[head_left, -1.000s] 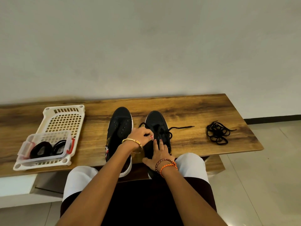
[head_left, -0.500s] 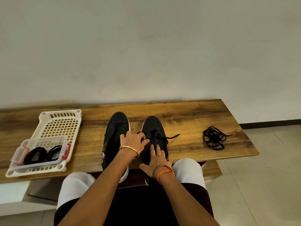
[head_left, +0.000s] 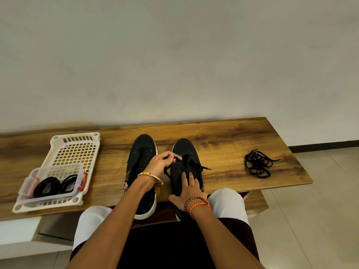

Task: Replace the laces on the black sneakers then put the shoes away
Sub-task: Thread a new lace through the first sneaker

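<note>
Two black sneakers stand side by side on the wooden bench (head_left: 229,144), toes toward the wall. The left sneaker (head_left: 142,152) shows bare eyelets with no lace. The right sneaker (head_left: 184,150) has a black lace (head_left: 196,165) loose across its eyelets. My left hand (head_left: 161,163) pinches that lace above the right sneaker's left side. Lower down, my right hand (head_left: 187,188) lies flat on the right sneaker's tongue, fingers spread and pressing it down. A loose bundle of black laces (head_left: 257,166) lies on the bench to the right.
A white plastic basket tray (head_left: 75,146) sits at the bench's left. Inside it is a clear box (head_left: 52,184) with red clips holding coiled black laces. My knees in white trousers are under the bench's front edge. Tiled floor lies to the right.
My left hand has lifted from the right sneaker, pulling the lace up and left. The lace end on the bench drew in toward the shoe. My right hand stays on the tongue.
</note>
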